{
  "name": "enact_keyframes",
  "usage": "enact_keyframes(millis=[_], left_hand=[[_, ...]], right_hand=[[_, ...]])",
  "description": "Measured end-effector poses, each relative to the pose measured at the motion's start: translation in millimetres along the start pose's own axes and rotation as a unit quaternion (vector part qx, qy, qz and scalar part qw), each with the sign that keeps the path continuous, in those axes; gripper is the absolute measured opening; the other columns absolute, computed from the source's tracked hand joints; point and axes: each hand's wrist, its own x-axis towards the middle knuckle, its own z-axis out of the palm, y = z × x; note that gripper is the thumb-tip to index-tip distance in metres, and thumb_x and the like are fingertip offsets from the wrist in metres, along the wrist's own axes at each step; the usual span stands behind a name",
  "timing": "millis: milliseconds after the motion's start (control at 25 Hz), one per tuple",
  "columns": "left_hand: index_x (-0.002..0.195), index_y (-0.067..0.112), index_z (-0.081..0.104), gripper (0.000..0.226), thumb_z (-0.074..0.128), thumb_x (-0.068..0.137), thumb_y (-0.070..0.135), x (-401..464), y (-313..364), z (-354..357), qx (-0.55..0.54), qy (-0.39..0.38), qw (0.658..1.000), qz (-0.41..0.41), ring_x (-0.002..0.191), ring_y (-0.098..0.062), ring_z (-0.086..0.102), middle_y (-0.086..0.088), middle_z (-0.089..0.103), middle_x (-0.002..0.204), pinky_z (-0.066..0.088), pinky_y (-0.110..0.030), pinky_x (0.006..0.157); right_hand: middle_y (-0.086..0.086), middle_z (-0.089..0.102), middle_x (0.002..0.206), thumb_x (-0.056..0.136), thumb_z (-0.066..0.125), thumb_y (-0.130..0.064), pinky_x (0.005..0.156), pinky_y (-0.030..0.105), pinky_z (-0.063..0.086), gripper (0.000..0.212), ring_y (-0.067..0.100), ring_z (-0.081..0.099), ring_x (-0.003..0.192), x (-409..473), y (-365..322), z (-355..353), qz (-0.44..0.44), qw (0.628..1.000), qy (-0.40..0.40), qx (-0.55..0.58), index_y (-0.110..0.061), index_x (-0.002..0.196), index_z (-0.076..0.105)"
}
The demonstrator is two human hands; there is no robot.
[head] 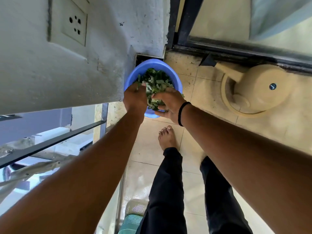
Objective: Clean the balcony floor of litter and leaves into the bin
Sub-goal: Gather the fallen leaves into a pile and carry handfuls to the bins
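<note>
While hands (152,103) cup leaves (156,81) (unlabelled bin (152,64)).

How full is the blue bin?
Largely full: green leaves pile up near the rim of the blue bin. The left hand and right hand hide the near part.

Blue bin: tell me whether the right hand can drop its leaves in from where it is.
Probably yes. The right hand holds a clump of leaves directly over the blue bin, whose open top is already heaped with greenery. Only the left hand is alongside, over the bin's other edge, not blocking it.
</note>
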Motion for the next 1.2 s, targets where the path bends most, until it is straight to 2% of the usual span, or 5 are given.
enact_keyframes(millis=[200,400,600,880,1200], left_hand=[[0.121,0.016,0.069,0.029,0.060,0.097,0.029,-35,4,15,0.025,0.039,0.999,0.023,0.102,-0.029,0.064,-0.006,0.072,0.111,0.050,-0.034,0.087],[0.116,0.012,0.069,0.031,0.056,0.100,0.035,-42,-27,28,-0.024,0.116,0.993,0.002,0.096,-0.022,0.062,0.001,0.068,0.102,0.046,-0.029,0.080],[0.108,0.017,0.071,0.031,0.057,0.098,0.043,-42,-52,41,-0.045,0.099,0.994,-0.031,0.100,-0.026,0.068,-0.007,0.074,0.106,0.054,-0.039,0.089],[0.063,0.022,0.063,0.034,0.056,0.089,0.043,-19,-81,97,-0.059,0.074,0.993,-0.069,0.079,-0.033,0.071,-0.002,0.071,0.070,0.060,-0.048,0.073],[0.075,0.015,0.064,0.032,0.056,0.100,0.032,-40,-82,119,-0.129,0.076,0.983,-0.102,0.059,-0.024,0.064,-0.005,0.069,0.069,0.056,-0.039,0.068]], right_hand=[[0.005,0.049,0.094,0.085,0.052,0.000,0.085,0.046,0.053,0.026,0.028,0.048,0.095,11,2,9,-0.020,0.998,0.057,0.009,-0.025,0.089,0.054],[0.010,0.059,0.118,0.090,0.049,-0.001,0.073,0.041,0.045,0.066,0.019,0.058,0.090,22,4,12,-0.065,0.996,0.064,0.003,-0.024,0.151,0.039],[0.004,0.063,0.111,0.090,0.056,-0.011,0.074,0.031,0.057,0.040,0.015,0.061,0.075,38,9,-14,-0.186,0.952,0.223,-0.098,-0.019,0.129,0.062],[0.009,0.033,0.157,0.089,0.062,-0.007,0.109,0.043,0.042,0.078,0.031,0.043,0.137,114,30,-92,-0.104,0.950,0.202,-0.213,-0.021,0.156,0.025],[0.014,0.063,0.082,0.083,0.063,-0.014,0.057,0.031,0.042,0.010,0.030,0.058,0.077,106,28,-76,-0.105,0.951,0.197,-0.215,-0.006,0.087,0.067]])
